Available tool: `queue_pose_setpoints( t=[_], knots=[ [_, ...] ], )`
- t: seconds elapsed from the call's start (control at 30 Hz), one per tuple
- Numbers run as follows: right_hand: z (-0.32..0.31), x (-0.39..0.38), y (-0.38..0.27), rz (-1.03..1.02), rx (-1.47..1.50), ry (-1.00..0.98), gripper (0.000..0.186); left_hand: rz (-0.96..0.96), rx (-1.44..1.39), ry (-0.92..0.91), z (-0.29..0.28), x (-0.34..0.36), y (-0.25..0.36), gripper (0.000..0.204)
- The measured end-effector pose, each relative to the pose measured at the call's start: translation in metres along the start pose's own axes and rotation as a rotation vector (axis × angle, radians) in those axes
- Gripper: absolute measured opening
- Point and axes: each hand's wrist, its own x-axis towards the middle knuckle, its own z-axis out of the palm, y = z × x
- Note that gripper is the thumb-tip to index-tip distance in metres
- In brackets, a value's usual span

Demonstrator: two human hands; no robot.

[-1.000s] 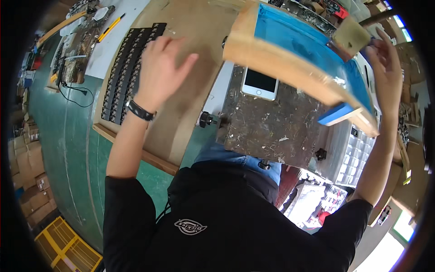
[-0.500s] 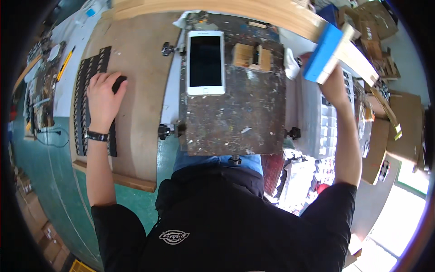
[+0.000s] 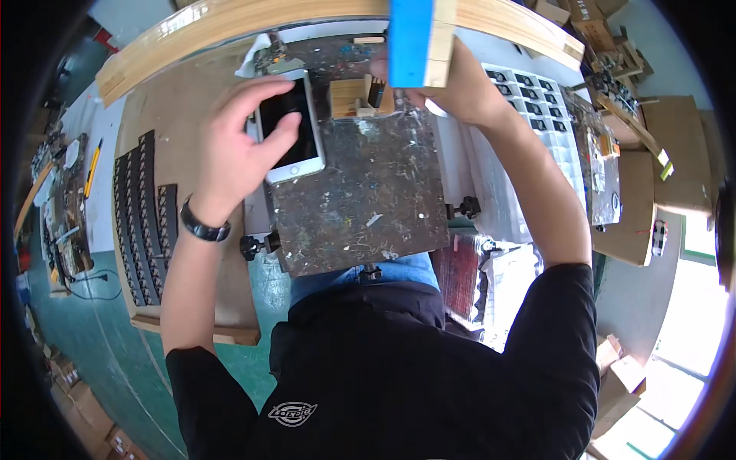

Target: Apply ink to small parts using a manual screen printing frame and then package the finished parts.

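My left hand (image 3: 238, 146) rests on a white smartphone (image 3: 295, 134) with a dark screen, which lies at the upper left of a scuffed dark work plate (image 3: 360, 199). Its fingers spread over the phone's left edge and screen. My right hand (image 3: 452, 88) is raised above the plate's far edge and grips a blue-faced wooden block (image 3: 414, 38) held upright. A small wooden holder (image 3: 356, 96) sits on the plate just right of the phone, below the block.
Black trays of small parts (image 3: 142, 207) lie on the brown bench at left. A white compartment box (image 3: 537, 100) stands to the right. A curved wooden rail (image 3: 230, 23) runs along the far side. Clamp knobs (image 3: 257, 244) stick out from the plate.
My left hand came from the black trays onto the phone. My right hand brought the blue block from the far right to above the plate's far edge.
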Motion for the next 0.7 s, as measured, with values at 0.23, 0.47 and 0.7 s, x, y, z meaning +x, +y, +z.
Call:
queue_pose_setpoints(
  t=[0.23, 0.47, 0.7],
  knots=[
    [-0.088, -0.105, 0.049, 0.157, 0.314, 0.355, 0.019, -0.046, 0.026, -0.304, 0.064, 0.042, 0.007, 0.034],
    [-0.157, -0.184, 0.122, 0.453, 0.275, 0.578, 0.021, 0.163, 0.006, -0.293, 0.059, 0.034, 0.027, 0.038],
    [-0.140, -0.183, 0.122, 0.596, -0.020, 0.433, 0.021, 0.144, 0.069, -0.297, 0.017, -0.003, 0.033, 0.042]
  ],
)
